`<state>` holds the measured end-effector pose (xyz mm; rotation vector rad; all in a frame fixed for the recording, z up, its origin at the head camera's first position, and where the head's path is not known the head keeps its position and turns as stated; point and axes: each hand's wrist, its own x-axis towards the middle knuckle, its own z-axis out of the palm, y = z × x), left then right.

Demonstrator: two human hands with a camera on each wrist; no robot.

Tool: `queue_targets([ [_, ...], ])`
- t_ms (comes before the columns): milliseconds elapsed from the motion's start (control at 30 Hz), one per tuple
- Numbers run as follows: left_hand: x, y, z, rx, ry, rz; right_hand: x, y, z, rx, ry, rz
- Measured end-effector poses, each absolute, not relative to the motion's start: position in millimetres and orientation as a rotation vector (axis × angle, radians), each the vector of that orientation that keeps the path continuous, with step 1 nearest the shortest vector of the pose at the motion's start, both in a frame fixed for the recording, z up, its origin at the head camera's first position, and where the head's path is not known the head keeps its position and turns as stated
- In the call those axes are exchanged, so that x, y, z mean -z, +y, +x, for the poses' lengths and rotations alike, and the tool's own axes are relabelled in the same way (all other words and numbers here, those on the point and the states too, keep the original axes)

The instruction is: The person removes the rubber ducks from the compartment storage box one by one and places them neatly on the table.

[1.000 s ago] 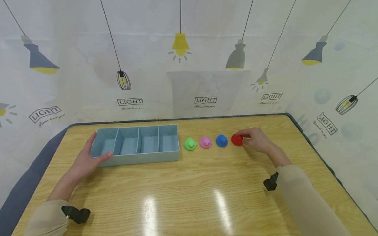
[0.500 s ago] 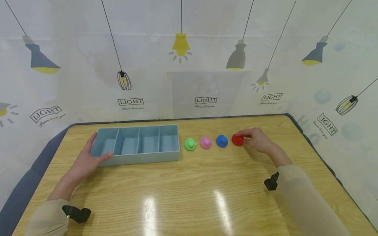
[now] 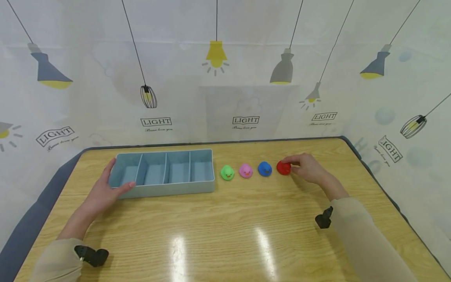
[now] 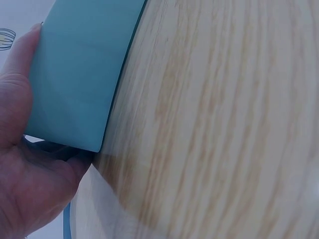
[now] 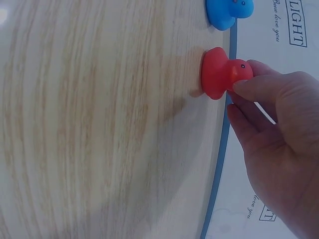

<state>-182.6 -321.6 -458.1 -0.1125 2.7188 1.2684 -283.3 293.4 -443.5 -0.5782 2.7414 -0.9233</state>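
Note:
A pale blue tray with several compartments, all bare, lies on the left of the wooden table. My left hand rests against its near left corner, thumb on the front wall and straight fingers along the end wall. The left wrist view shows the tray's wall against that hand. Right of the tray stands a row of small ducks: green, pink, blue, red. My right hand pinches the red duck by its head, still on the table.
The blue duck stands just left of the red one. A dark rim borders the table, and a printed cloth backdrop closes off the far and side edges. Black camera mounts sit on both wrists.

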Motion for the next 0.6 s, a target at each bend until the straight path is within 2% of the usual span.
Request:
queue_targets([
  [433,458,-325,-184,-1.26,2.718,-0.112,438,296,-282,0.966,2.79,-0.589],
  [600,445,-332,-187,-1.288,2.701,-0.067,430,292,-281,0.889,2.939,-0.598],
])
